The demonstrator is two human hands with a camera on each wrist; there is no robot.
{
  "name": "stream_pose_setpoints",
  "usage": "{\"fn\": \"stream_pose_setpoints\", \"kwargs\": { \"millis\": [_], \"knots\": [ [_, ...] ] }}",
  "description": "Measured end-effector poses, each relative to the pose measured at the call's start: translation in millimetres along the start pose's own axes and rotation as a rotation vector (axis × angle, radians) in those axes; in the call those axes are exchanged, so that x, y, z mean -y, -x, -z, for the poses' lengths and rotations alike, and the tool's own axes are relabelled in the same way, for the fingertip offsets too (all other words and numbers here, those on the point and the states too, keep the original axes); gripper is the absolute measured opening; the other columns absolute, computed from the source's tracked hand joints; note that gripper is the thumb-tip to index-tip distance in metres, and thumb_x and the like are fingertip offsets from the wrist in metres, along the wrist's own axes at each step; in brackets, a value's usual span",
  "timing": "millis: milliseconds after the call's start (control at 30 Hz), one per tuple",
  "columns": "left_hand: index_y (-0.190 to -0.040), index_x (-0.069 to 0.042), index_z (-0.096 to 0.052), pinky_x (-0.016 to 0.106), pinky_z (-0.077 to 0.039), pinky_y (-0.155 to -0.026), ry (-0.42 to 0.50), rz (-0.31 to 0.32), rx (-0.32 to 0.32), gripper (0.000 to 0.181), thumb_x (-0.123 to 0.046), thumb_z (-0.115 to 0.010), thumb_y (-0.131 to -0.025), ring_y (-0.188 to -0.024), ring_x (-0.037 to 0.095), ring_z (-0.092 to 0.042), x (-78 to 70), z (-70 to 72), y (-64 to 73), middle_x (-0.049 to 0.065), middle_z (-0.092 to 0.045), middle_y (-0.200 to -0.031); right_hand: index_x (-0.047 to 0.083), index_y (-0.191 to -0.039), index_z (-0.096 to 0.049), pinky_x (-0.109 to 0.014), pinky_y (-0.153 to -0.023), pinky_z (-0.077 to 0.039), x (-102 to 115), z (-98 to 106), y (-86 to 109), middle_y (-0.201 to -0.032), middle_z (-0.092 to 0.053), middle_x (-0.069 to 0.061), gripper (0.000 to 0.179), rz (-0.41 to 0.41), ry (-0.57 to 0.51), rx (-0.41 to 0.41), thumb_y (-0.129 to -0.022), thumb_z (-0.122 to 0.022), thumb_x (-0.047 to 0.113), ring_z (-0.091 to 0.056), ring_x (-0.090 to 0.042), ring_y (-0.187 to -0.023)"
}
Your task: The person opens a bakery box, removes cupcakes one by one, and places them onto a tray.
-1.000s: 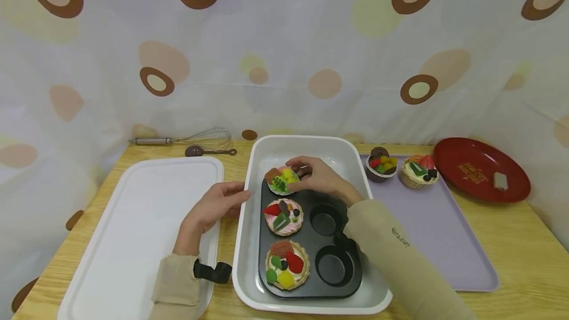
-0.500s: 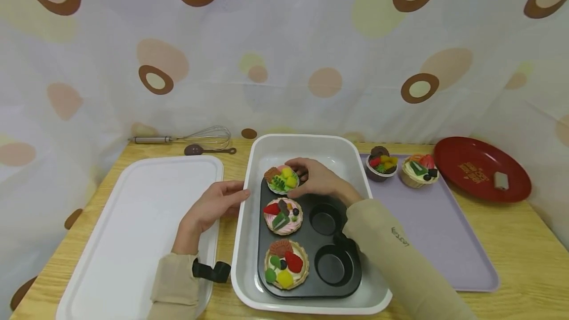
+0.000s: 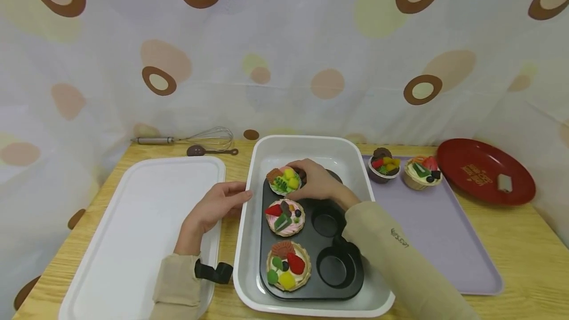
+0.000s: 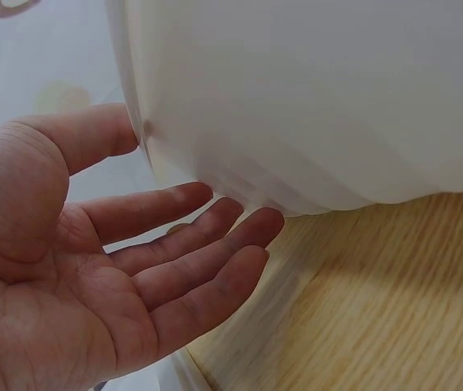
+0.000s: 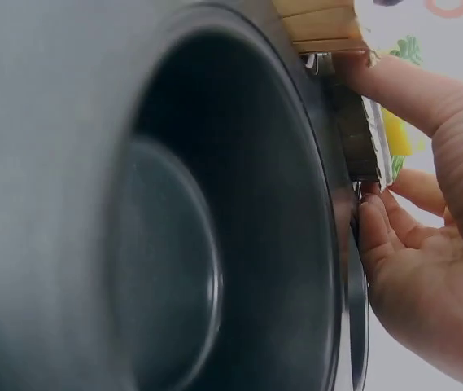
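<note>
In the head view my right hand (image 3: pixel 317 180) holds a fruit cupcake (image 3: pixel 284 180) at the far left cup of a dark muffin pan (image 3: pixel 312 273). In the right wrist view, thumb and fingers sit either side of its dark cup (image 5: pixel 357 134). Below it in the same column are a pink-cream fruit tart (image 3: pixel 285 217) and a fruit tart with a biscuit (image 3: pixel 289 265). The pan lies inside a white tub (image 3: pixel 254 305). My left hand (image 3: pixel 218 206) touches the tub's left side, its fingers loosely extended along the wall (image 4: pixel 296 106) in the left wrist view.
To the left lies a white tray (image 3: pixel 146 221), with a whisk (image 3: pixel 200 138) and brown spoon (image 3: pixel 211 151) behind. A lilac tray (image 3: pixel 440 241) at right bears a chocolate fruit cupcake (image 3: pixel 383 166) and a cream fruit cupcake (image 3: pixel 422 173). Beyond is a red plate (image 3: pixel 471 162) holding a small pale block (image 3: pixel 504 182).
My right hand stays at the fruit cupcake and has shifted only slightly. My left hand remains at the tub's left side; the whole view drifts a little.
</note>
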State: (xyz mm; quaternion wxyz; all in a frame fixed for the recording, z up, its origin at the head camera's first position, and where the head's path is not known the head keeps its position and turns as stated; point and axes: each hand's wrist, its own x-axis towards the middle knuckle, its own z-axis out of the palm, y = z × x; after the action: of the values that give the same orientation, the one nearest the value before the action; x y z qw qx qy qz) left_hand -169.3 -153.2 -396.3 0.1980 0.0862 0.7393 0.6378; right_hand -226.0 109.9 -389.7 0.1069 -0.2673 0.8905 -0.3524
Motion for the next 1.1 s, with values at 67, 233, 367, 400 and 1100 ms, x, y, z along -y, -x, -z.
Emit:
{"fn": "stream_pose_setpoints", "kwargs": {
  "millis": [67,233,367,400,1100],
  "knots": [
    [-0.136,0.011,-0.044,0.035,-0.054,-0.084,-0.001,-0.005,0.002,0.051,-0.019,-0.056,-0.097,-0.100,0.024,-0.065,-0.4,-0.3,-0.4,0.027,-0.057,-0.126,-0.002,-0.131,-0.054,-0.036,-0.085,-0.048,1.0,0.5,0.9,-0.117,-0.057,-0.014,0.070,0.010,0.017,-0.007,-0.071,-0.083,0.020,-0.052,-0.024,-0.096],
    [-0.136,0.012,-0.044,0.035,-0.054,-0.084,-0.002,-0.004,0.003,0.051,-0.019,-0.056,-0.097,-0.101,0.025,-0.065,-1.2,-0.4,-0.9,0.027,-0.057,-0.126,-0.001,-0.132,-0.054,-0.039,-0.089,-0.047,2.7,0.2,1.7,-0.115,-0.055,-0.013,0.071,-0.006,0.072,-0.010,-0.072,-0.082,0.025,-0.050,-0.024,-0.098],
    [-0.136,0.011,-0.044,0.035,-0.054,-0.084,-0.005,-0.006,0.004,0.051,-0.019,-0.057,-0.097,-0.101,0.025,-0.065,-1.6,-0.3,-0.9,0.027,-0.057,-0.126,0.001,-0.132,-0.055,-0.039,-0.087,-0.047,3.3,-0.7,1.1,-0.113,-0.055,-0.013,0.072,-0.059,0.093,-0.026,-0.071,-0.083,0.029,-0.051,-0.023,-0.096],
    [-0.136,0.011,-0.044,0.035,-0.054,-0.084,-0.004,-0.008,0.006,0.051,-0.019,-0.057,-0.097,-0.101,0.025,-0.065,-1.7,-0.2,-0.9,0.027,-0.057,-0.125,0.001,-0.132,-0.055,-0.039,-0.087,-0.048,3.6,-0.8,0.9,-0.112,-0.055,-0.013,0.073,-0.065,0.094,-0.031,-0.071,-0.083,0.029,-0.051,-0.024,-0.096],
    [-0.136,0.011,-0.044,0.035,-0.055,-0.083,-0.013,-0.013,0.005,0.052,-0.020,-0.057,-0.097,-0.099,0.025,-0.066,2.0,-0.8,-1.2,0.026,-0.059,-0.123,0.003,-0.133,-0.055,-0.040,-0.093,-0.048,3.9,-4.9,1.7,-0.116,-0.059,-0.010,0.076,-0.131,0.076,-0.068,-0.068,-0.085,0.032,-0.054,-0.023,-0.101]
  ]
}}
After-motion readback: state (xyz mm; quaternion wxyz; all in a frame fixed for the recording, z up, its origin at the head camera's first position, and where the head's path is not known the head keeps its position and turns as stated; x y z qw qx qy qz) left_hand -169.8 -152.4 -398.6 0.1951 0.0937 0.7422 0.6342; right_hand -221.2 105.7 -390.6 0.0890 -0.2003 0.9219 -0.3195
